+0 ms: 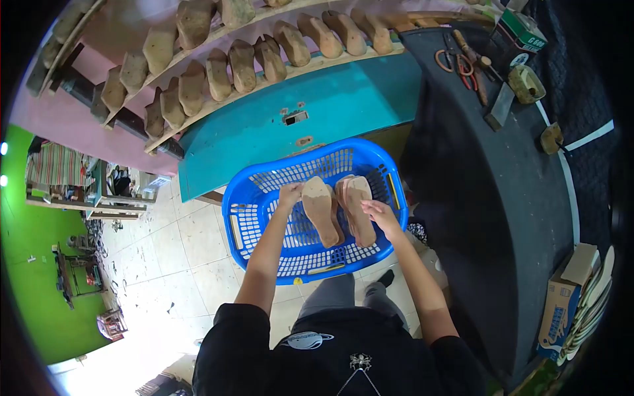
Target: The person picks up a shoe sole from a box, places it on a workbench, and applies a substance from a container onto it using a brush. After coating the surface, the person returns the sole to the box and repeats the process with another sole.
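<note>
A blue plastic basket (255,176) stands in front of me, with several tan, sole-shaped shoe lasts in it. The left shoe last (319,210) has a pale wide end and a browner narrow end pointing toward me; another lies partly hidden under its right side. My left hand (288,196) is closed at its upper left edge, fingertips pinching the rim. On the right side of the basket, a second shoe last (361,214) overlaps others. Against its right edge is my right hand (378,212), fingers stretched out and a little apart.
Wooden shoe lasts (243,66) line the shelves above a teal panel (251,129). On the dark bench (512,198) at right lie pliers (466,71), a hammer (485,61) and a sharpening block (500,107). A carton (561,300) stands at its near end.
</note>
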The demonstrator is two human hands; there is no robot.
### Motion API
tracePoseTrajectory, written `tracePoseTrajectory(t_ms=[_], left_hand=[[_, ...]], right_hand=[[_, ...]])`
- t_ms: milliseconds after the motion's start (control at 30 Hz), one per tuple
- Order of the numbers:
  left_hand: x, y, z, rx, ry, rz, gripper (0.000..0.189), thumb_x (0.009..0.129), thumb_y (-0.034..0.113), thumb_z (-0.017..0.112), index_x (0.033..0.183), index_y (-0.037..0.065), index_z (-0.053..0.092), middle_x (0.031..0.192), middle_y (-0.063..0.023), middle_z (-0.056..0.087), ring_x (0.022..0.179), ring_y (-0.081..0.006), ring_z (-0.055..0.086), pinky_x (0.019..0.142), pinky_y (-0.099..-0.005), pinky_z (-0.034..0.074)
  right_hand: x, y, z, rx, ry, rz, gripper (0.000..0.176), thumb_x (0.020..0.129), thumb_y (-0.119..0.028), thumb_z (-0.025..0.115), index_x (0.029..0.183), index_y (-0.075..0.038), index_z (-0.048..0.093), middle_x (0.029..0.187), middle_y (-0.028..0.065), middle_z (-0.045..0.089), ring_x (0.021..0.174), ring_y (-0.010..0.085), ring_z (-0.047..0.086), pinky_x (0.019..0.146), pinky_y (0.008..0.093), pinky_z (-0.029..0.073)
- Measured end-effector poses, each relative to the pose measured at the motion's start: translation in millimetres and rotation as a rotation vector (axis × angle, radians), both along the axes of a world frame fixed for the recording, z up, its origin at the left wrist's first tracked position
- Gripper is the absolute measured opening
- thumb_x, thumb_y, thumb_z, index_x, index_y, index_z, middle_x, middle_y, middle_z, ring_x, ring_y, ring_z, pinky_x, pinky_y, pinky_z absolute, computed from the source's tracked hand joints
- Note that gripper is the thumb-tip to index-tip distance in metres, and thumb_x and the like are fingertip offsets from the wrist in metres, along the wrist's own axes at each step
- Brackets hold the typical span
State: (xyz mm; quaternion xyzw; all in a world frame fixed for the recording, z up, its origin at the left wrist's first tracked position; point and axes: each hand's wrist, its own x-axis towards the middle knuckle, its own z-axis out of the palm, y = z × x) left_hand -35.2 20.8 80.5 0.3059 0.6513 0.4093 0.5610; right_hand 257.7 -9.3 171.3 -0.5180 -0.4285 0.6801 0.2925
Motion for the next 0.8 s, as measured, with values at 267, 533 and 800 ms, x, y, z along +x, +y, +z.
tracePoseTrajectory(t_ms=[267,533,800], left_hand=[[11.9,6.1,-78.3,-0.191,0.064,0.071,0.026,0.079,0.025,0.061,0.089,0.001,0.064,0.071,-0.0041,0.062,0.06,-0.0085,0.057,0.054,-0.0235,0.05],[21.3,13.5,-135.2,-0.253,0.062,-0.039,0.034,0.082,0.026,0.058,0.101,-0.002,0.057,0.09,-0.0093,0.06,0.08,-0.0158,0.06,0.073,-0.0295,0.051],[17.9,21.0,-174.8,-0.282,0.057,-0.049,0.034,0.082,0.026,0.058,0.103,-0.001,0.057,0.091,-0.0078,0.06,0.082,-0.0143,0.058,0.074,-0.0304,0.05]], right_hand=[[-3.6,-4.7,-41.8,-0.051,-0.039,0.012,0.031,0.084,-0.022,0.052,0.112,-0.01,0.054,0.109,0.0019,0.056,0.101,0.0103,0.049,0.082,0.025,0.036],[-14.6,3.1,-84.9,0.045,0.012,0.03,0.028,0.085,-0.014,0.052,0.112,-0.008,0.053,0.112,0.0054,0.054,0.102,0.0126,0.05,0.087,0.0261,0.038],[-26.2,24.4,-74.6,0.597,-0.693,0.122,0.023,0.08,-0.008,0.05,0.102,-0.006,0.054,0.101,0.0136,0.053,0.094,0.03,0.052,0.083,0.0349,0.04]])
